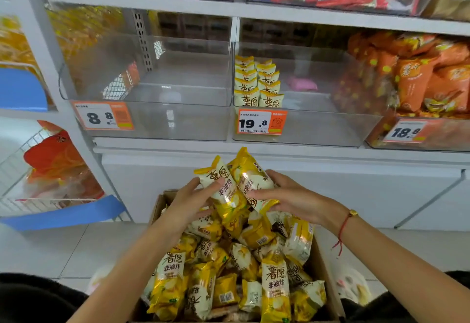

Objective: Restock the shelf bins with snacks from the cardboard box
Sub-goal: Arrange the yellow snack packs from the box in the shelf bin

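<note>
Snack packets [229, 190], yellow and white, sit bunched between my hands above the heaped cardboard box [326, 272]. My left hand [189, 203] and right hand [287, 196] each curl round them from either side. Above, the middle shelf bin [318, 129] holds two short rows of the same packets at its left.

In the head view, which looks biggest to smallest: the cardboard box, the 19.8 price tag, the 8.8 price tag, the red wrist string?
1. cardboard box, though nearest the camera
2-3. 8.8 price tag and 19.8 price tag: look alike
4. red wrist string
</note>
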### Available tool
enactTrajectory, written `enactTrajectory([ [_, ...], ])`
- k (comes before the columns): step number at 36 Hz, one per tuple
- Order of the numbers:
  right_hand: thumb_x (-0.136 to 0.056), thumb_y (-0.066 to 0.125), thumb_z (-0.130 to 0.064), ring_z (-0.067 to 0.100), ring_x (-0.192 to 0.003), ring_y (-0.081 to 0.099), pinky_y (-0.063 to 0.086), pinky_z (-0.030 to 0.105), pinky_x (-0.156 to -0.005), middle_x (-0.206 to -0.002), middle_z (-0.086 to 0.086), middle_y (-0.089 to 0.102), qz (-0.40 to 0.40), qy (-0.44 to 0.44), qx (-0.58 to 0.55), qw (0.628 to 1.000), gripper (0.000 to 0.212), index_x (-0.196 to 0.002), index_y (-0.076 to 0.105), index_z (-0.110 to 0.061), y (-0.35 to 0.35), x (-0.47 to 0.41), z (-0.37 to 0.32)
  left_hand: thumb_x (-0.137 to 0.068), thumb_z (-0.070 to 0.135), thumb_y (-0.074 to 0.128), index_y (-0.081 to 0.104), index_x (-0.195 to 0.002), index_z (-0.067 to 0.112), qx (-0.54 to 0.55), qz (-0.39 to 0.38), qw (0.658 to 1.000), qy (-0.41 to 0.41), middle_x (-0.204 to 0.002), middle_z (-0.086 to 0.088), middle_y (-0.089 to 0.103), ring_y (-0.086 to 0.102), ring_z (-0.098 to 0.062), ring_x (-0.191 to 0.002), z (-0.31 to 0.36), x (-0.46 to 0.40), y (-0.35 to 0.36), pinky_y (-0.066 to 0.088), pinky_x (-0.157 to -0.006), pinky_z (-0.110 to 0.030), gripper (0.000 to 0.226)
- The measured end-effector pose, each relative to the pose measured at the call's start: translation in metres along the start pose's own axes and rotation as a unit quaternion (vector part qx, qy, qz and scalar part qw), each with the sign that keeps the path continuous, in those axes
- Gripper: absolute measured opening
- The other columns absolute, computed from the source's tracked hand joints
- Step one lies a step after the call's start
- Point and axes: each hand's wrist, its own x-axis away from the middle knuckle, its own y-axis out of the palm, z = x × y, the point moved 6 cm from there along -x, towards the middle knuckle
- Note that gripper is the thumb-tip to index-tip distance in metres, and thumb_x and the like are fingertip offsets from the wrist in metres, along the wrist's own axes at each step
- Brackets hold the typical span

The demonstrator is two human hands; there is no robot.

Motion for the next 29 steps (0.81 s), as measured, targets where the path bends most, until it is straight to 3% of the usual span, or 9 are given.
enactTrajectory([
  [3,-0.074,0.081,-0.025,0.007,-0.103,0.063,0.05,0.02,-0.079,-0.115,-0.007,0.064,0.065,-0.047,0.07,0.994,0.055,-0.121,0.054,-0.028,-0.018,0.008,-0.02,-0.072,0.042,0.071,0.06,-0.107,0.028,0.009,0.01,1.0,0.022,-0.109,0.001,0.07,0.067,-0.013,-0.099,0.008,0.0,0.002,0.052,-0.09,-0.028,0.039],
  [6,-0.069,0.085,-0.022,0.006,-0.097,0.063,0.051,0.018,-0.075,-0.11,-0.008,0.061,0.129,-0.087,0.095,0.983,0.06,-0.119,0.051,-0.027,-0.037,0.016,-0.042,-0.074,0.03,0.077,0.063,-0.107,0.02,0.024,0.024,0.997,0.073,-0.094,0.001,0.074,0.071,-0.01,-0.084,0.03,-0.001,0.003,0.053,-0.068,-0.014,0.037],
  [9,-0.069,0.085,-0.019,-0.001,-0.086,0.06,0.046,0.007,-0.065,-0.099,-0.011,0.062,0.193,-0.144,0.103,0.965,0.05,-0.109,0.054,-0.024,-0.06,0.029,-0.072,-0.062,0.043,0.087,0.063,-0.106,0.024,-0.03,0.019,0.99,0.137,-0.094,0.007,0.075,0.068,-0.008,-0.094,0.061,-0.005,0.009,0.052,-0.082,-0.023,0.054],
  [11,-0.069,0.085,-0.02,-0.002,-0.084,0.06,0.045,0.005,-0.065,-0.099,-0.008,0.065,0.236,-0.182,0.099,0.949,0.047,-0.108,0.059,-0.02,-0.08,0.038,-0.09,-0.062,0.036,0.081,0.062,-0.105,0.024,-0.039,0.011,0.983,0.178,-0.092,0.006,0.075,0.069,-0.003,-0.088,0.09,-0.009,0.017,0.053,-0.079,-0.018,0.049],
  [16,-0.071,0.083,-0.019,0.005,-0.078,0.061,0.048,0.015,-0.07,-0.093,-0.002,0.068,0.361,-0.251,0.083,0.895,0.038,-0.104,0.066,-0.015,-0.138,0.051,-0.12,-0.066,0.02,0.077,0.059,-0.102,0.029,-0.105,-0.058,0.952,0.281,-0.086,0.014,0.074,0.069,-0.003,-0.085,0.166,-0.024,0.059,0.053,-0.071,-0.015,0.042],
  [20,-0.069,0.085,-0.024,0.014,-0.091,0.063,0.051,0.032,-0.083,-0.098,-0.004,0.068,0.42,-0.265,0.156,0.854,0.042,-0.104,0.063,-0.025,-0.18,0.048,-0.136,-0.063,0.037,0.08,0.059,-0.11,0.037,-0.224,-0.053,0.908,0.351,-0.105,0.017,0.065,0.063,0.001,-0.093,0.211,-0.051,0.088,0.047,-0.079,-0.012,0.051],
  [23,-0.069,0.084,-0.024,0.021,-0.1,0.062,0.05,0.043,-0.089,-0.108,0.003,0.066,0.454,-0.29,0.198,0.819,0.048,-0.112,0.063,-0.021,-0.203,0.043,-0.147,-0.072,0.03,0.081,0.058,-0.114,0.034,-0.275,-0.032,0.881,0.383,-0.112,0.009,0.059,0.058,-0.001,-0.095,0.232,-0.087,0.106,0.043,-0.08,-0.009,0.048],
  [27,-0.072,0.081,-0.026,0.024,-0.105,0.058,0.047,0.041,-0.088,-0.114,0.005,0.058,0.464,-0.239,0.32,0.791,0.054,-0.12,0.058,-0.019,-0.223,0.018,-0.154,-0.075,0.028,0.08,0.061,-0.121,0.023,-0.31,-0.031,0.87,0.383,-0.111,0.004,0.063,0.059,-0.004,-0.091,0.247,-0.141,0.129,0.045,-0.073,-0.007,0.05],
  [29,-0.074,0.079,-0.03,0.027,-0.108,0.057,0.047,0.041,-0.087,-0.12,0.005,0.055,0.445,-0.195,0.371,0.791,0.059,-0.126,0.053,-0.02,-0.23,-0.001,-0.153,-0.076,0.033,0.079,0.061,-0.122,0.022,-0.341,-0.029,0.863,0.371,-0.103,0.007,0.067,0.06,-0.004,-0.089,0.25,-0.17,0.137,0.049,-0.077,-0.016,0.051],
])
